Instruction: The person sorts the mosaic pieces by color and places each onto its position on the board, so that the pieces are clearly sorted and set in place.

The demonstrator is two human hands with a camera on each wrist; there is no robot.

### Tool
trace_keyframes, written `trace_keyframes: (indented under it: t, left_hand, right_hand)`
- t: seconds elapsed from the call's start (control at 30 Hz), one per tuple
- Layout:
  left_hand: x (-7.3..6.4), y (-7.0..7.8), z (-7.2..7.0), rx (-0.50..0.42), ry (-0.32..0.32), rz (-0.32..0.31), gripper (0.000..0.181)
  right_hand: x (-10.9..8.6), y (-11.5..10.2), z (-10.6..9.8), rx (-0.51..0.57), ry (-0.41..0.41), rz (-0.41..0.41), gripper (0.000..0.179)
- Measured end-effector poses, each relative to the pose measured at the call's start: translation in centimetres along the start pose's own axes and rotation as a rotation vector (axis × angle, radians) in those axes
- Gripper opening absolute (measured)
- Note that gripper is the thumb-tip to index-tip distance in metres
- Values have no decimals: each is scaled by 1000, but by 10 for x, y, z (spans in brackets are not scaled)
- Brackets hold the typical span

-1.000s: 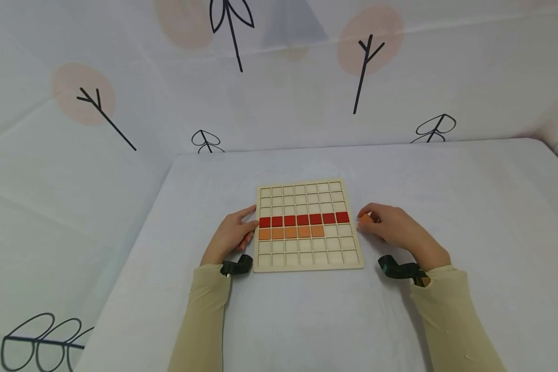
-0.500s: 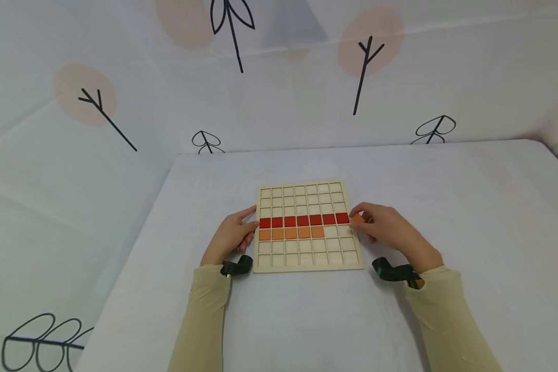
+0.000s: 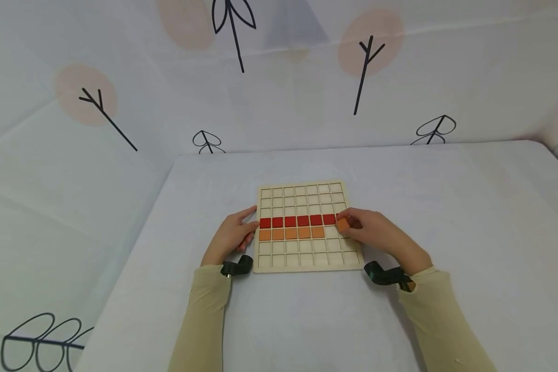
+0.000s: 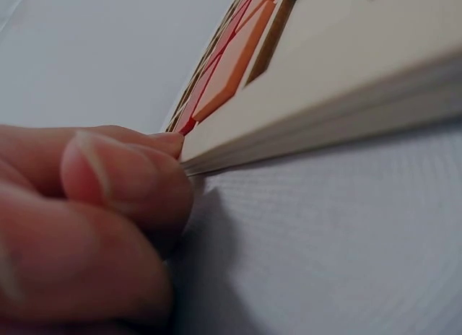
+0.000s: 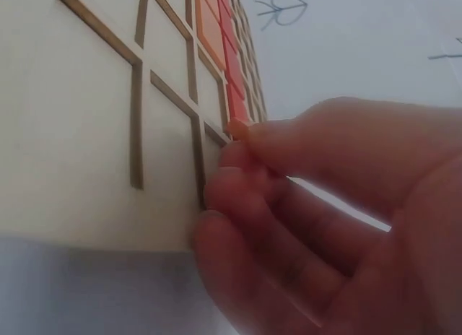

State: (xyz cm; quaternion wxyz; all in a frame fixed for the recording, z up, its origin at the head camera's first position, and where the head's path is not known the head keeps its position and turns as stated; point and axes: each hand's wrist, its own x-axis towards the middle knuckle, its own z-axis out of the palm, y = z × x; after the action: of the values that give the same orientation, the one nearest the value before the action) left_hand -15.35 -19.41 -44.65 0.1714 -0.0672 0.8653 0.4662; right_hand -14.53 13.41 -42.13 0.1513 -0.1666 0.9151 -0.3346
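A pale wooden grid board [image 3: 308,268] lies on the white table. One row of red tiles [image 3: 290,221] crosses it, and an orange row [image 3: 290,233] fills the left part of the row just below. My right hand [image 3: 381,232] pinches one orange tile [image 3: 342,225] between thumb and fingertips, over the right end of these rows, hiding part of the last red tile. The right wrist view shows this tile [image 5: 238,128] edge-on, close over the board. My left hand [image 3: 230,235] touches the board's left edge with thumb and fingertips, index finger extended.
Bare recessed squares [image 3: 300,200] lie above and below the tiled rows. A printed white cloth [image 3: 307,103] stands up behind the table [image 3: 297,320]. Each wrist wears a dark camera mount [image 3: 237,265].
My right hand has moved left from beside the board to over its right side, carrying the orange tile. The left hand and the board stay in place.
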Motion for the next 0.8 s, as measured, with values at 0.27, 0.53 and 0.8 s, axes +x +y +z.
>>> trace_keyframes:
  t: [0.27, 0.53, 0.8]
  left_hand:
    - [0, 1, -1, 0, -3, 1, 48]
    - [0, 2, -1, 10, -4, 4, 48]
    - [0, 2, -1, 11, -1, 2, 49]
  right_hand:
    - [3, -3, 5, -31, -7, 2, 31]
    - [4, -5, 5, -19, -3, 33, 31]
    - [5, -6, 7, -45, 9, 28, 31]
